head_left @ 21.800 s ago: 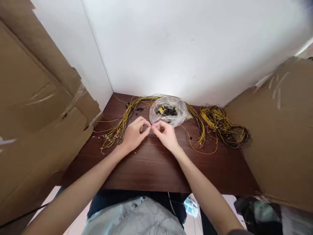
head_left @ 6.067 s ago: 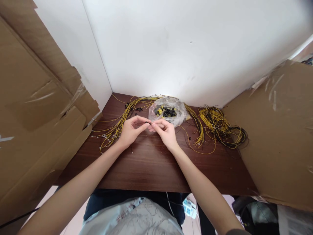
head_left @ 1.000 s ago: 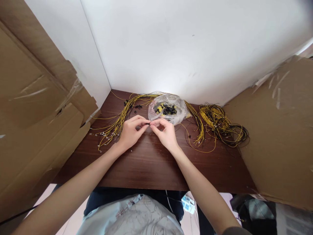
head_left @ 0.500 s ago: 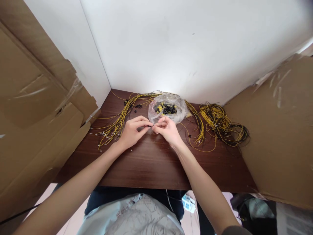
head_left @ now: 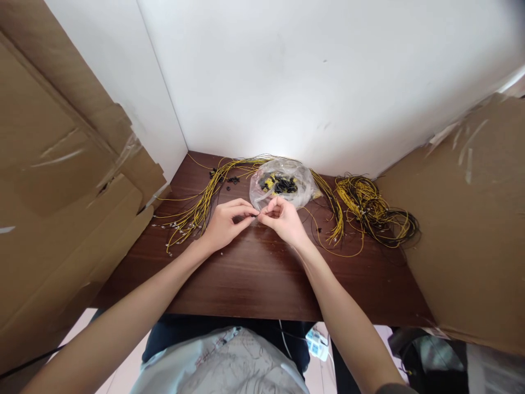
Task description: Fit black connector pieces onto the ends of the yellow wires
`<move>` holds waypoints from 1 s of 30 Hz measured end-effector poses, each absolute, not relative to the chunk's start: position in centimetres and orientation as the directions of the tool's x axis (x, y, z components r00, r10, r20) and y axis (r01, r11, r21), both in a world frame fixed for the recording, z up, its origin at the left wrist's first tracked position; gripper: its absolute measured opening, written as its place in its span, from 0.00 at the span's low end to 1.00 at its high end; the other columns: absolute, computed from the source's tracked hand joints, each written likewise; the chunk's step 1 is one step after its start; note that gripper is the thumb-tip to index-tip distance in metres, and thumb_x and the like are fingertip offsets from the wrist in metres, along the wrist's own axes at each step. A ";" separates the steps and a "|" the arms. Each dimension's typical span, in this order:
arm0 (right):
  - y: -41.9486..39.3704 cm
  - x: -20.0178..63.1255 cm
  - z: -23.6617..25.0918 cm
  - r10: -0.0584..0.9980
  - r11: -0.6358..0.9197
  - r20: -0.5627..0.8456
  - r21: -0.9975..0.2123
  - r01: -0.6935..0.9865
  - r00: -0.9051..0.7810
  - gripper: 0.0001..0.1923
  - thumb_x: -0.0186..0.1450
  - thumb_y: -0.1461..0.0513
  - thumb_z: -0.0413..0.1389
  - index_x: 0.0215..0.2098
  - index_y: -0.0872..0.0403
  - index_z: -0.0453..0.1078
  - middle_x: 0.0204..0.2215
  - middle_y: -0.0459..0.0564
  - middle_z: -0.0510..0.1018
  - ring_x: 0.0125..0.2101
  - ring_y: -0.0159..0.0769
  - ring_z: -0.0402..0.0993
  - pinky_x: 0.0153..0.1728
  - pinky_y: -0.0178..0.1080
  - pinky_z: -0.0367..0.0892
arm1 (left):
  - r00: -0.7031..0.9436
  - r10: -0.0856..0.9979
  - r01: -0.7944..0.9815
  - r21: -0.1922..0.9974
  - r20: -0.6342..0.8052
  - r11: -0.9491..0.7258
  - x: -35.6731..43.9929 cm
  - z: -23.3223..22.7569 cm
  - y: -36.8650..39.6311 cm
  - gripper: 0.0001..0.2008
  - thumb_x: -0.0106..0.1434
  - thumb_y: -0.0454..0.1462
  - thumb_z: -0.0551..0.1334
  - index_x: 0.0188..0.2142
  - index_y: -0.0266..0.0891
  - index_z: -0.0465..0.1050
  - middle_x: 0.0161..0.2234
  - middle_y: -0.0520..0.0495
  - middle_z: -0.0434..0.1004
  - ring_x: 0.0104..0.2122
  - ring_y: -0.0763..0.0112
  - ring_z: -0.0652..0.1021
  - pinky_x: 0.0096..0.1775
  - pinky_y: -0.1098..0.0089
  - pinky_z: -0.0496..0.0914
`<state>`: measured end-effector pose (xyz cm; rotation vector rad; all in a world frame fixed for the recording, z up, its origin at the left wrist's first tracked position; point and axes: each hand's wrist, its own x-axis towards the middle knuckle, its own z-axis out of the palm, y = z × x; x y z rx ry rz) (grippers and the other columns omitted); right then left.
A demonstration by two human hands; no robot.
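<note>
We see the left hand point(head_left: 230, 221) with its thumb and forefinger pinched on a small dark piece point(head_left: 254, 215), which sits between the two hands, above the middle of the dark brown wooden table point(head_left: 246, 282). The fingertips of the right hand point(head_left: 286, 221) come together at the right end of this same piece; whether they grasp it or only touch it, we cannot tell. The palms of both hands are rounded, and their fingers are bent.

Just beyond the hands we find the clear plastic bag point(head_left: 307, 191), open at its top, with black and yellow pieces point(head_left: 283, 185) inside. To the left and behind it curves a long bundle of yellow and black wires point(head_left: 208, 200), and small loose black parts point(head_left: 233, 180) lie near its far portion. At the right rests a tangled coil of yellow and black wires point(head_left: 365, 205), close to the brown cardboard panel on the right point(head_left: 459, 219). Another brown cardboard panel on the left point(head_left: 61, 191) and the white wall point(head_left: 307, 82) at the far side bound the place. Between the hands and the near edge of the table, we see a wide strip of wood.

The shape of the dark piece is too small to make out, and fingers cover part of it. The right hand hides a little of the bag's near side.
</note>
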<state>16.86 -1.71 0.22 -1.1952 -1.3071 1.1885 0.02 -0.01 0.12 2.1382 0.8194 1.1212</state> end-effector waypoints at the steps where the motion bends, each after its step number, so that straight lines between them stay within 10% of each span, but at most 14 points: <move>1: -1.7 16.9 0.2 0.997 0.050 0.047 -0.997 0.055 -0.059 0.15 0.47 0.62 0.60 0.24 0.52 0.55 0.23 0.43 0.73 0.24 0.31 0.69 0.29 0.37 0.65 | 0.454 0.742 0.251 0.728 0.493 -0.638 0.0 0.1 0.0 0.07 0.59 0.32 0.59 0.34 0.38 0.77 0.33 0.46 0.76 0.31 0.72 0.75 0.33 0.73 0.68; 30: -1.8 16.5 0.5 0.998 0.023 0.017 -0.994 0.109 -0.057 0.13 0.54 0.54 0.59 0.23 0.56 0.68 0.18 0.43 0.69 0.19 0.27 0.61 0.21 0.33 0.57 | 0.308 0.850 0.139 0.863 0.428 -0.485 0.3 -0.5 0.3 0.07 0.57 0.34 0.62 0.36 0.37 0.77 0.33 0.46 0.73 0.32 0.72 0.74 0.31 0.73 0.71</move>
